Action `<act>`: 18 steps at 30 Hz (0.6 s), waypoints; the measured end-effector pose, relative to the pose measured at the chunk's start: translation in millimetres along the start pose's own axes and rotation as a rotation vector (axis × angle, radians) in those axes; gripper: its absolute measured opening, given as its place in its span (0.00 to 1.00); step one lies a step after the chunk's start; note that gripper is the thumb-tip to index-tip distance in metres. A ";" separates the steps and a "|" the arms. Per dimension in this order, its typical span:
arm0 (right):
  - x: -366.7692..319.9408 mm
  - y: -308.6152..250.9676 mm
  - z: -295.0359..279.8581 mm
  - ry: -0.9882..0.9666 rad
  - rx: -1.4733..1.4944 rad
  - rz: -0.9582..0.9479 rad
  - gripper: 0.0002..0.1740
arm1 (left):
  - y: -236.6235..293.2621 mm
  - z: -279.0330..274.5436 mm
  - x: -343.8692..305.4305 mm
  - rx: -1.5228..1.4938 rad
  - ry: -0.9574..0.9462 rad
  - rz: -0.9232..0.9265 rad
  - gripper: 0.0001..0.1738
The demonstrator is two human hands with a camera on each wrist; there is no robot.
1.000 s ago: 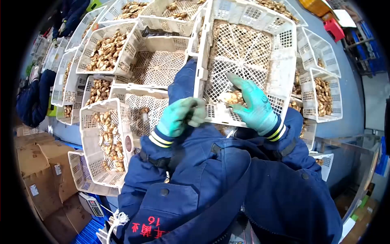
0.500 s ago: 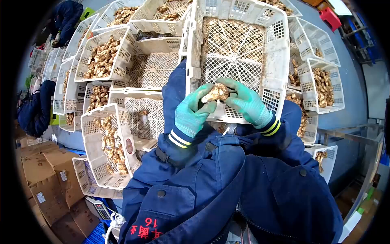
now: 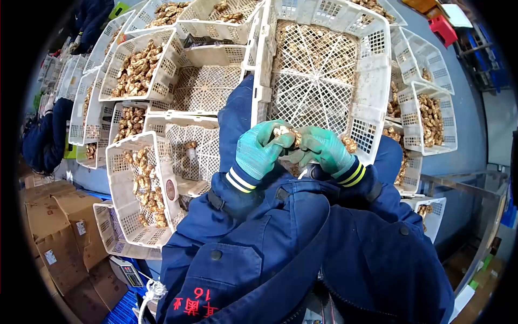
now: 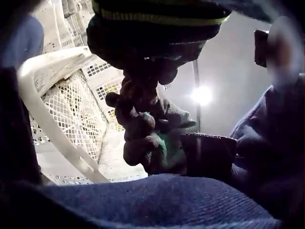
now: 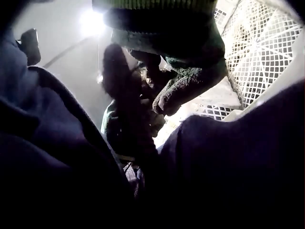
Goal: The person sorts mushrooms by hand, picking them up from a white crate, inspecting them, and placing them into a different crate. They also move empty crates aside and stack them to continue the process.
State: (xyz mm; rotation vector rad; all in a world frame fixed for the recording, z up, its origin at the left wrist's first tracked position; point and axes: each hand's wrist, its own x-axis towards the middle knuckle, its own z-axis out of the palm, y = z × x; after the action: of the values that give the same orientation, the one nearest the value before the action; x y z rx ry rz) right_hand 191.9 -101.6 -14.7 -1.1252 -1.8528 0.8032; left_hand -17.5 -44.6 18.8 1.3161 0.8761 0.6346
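Note:
In the head view, a brown-and-white mushroom is held between both hands over the near end of a white mesh crate. My left hand, in a green glove, grips its left side with thumb and fingers. My right hand, gloved alike, pinches its right end with curled fingers. Gloved fingers cover much of the mushroom. Another mushroom shows beside the right hand, in the crate's near right corner. Both wrist views are dark; the left one shows my right hand in outline.
A crate of mushrooms stands to the left, with a fuller crate behind it. More crates line the right side. Cardboard boxes and a scale are at lower left. Another person sits far left.
My left hand has come from the crate's left edge to the mushroom, which both hands have brought together. Since half a second ago the mushroom has turned and dropped slightly, more covered by fingers.

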 end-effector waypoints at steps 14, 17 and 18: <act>14.2 -37.0 -24.2 0.230 0.754 0.604 0.28 | -0.3 -11.1 -1.3 -0.419 -0.072 0.080 0.24; 3.9 -32.8 -43.4 0.292 0.719 0.617 0.27 | 4.2 -22.1 -1.2 -0.507 -0.073 -0.170 0.20; -1.6 -28.3 -47.5 0.311 0.709 0.627 0.28 | -1.0 -20.5 -0.2 -0.584 -0.018 -0.194 0.18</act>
State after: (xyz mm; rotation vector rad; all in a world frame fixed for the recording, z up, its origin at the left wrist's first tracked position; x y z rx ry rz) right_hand 222.6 -109.3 30.7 -1.2527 -0.8205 1.3993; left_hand -34.7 -33.7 17.4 0.7014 0.7184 0.6594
